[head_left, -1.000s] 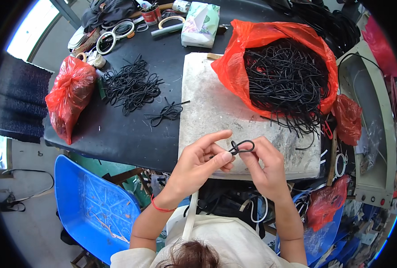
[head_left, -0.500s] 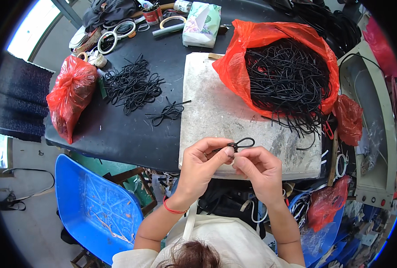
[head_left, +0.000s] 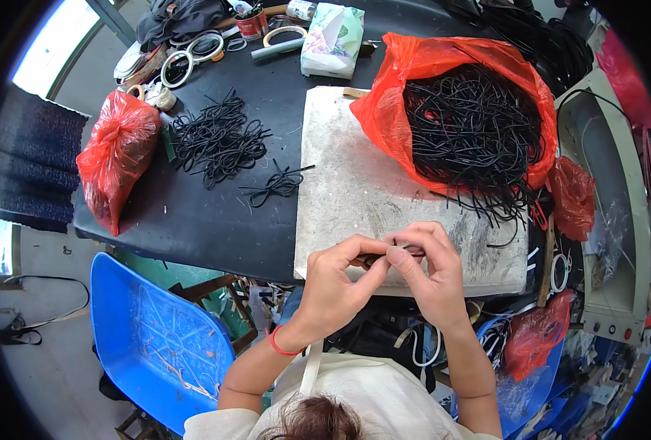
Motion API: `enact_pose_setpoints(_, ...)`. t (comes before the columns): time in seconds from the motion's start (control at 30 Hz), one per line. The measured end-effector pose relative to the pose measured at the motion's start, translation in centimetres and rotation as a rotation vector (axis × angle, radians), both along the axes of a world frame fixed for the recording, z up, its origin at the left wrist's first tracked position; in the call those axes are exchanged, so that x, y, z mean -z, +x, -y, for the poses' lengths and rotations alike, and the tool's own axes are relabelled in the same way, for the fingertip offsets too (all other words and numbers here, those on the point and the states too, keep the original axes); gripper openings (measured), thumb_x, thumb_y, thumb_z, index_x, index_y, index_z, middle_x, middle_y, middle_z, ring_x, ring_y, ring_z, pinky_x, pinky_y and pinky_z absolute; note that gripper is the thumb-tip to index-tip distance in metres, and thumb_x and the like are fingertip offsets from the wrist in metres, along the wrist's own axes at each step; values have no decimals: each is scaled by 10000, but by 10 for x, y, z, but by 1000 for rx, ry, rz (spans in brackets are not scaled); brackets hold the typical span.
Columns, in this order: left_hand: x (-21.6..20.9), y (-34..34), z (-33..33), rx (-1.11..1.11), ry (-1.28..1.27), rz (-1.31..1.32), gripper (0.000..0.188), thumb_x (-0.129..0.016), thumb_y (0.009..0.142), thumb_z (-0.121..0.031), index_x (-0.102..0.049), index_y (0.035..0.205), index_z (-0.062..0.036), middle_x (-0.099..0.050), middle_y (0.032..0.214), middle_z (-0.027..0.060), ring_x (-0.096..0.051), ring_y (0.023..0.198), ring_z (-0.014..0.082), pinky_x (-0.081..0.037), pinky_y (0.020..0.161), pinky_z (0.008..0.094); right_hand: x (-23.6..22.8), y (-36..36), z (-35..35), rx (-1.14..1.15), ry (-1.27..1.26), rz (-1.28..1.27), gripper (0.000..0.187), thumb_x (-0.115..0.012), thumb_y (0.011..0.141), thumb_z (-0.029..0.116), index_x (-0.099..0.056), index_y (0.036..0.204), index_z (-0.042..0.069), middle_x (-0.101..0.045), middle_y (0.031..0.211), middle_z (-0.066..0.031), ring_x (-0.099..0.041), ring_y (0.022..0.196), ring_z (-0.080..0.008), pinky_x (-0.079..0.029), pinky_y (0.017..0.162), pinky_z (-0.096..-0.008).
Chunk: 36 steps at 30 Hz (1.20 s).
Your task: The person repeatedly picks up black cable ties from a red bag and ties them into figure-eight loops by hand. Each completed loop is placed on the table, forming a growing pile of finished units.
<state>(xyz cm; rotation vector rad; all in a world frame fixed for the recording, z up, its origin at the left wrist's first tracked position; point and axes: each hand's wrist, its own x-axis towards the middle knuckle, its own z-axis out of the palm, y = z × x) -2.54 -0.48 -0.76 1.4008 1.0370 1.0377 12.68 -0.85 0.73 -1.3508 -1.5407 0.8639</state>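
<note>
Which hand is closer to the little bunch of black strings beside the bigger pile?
Left. In the picture, the left hand is below and to the right of the little bunch; the right hand is farther right.

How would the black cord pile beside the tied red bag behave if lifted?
The cord pile would probably sag: its strands curve loosely. It may be light, since they look thin. Overlapping loops could snag together.

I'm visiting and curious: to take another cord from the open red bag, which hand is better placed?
Probably the right hand: it is nearer the open red bag than the left hand, though both hold a black cord.
</note>
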Motion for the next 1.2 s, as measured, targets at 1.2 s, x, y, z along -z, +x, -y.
enact_pose_setpoints(1.2, -7, 8, 3, 175, -280, 80, 193, -536, 902, -128, -584, 986, 38, -607, 836, 37, -538, 752, 64, -451, 671, 207, -4, 18, -10, 48, -415, -625, 151, -576, 886, 160, -597, 878, 10, -550, 690, 31, -454, 607, -17, -359, 541, -178)
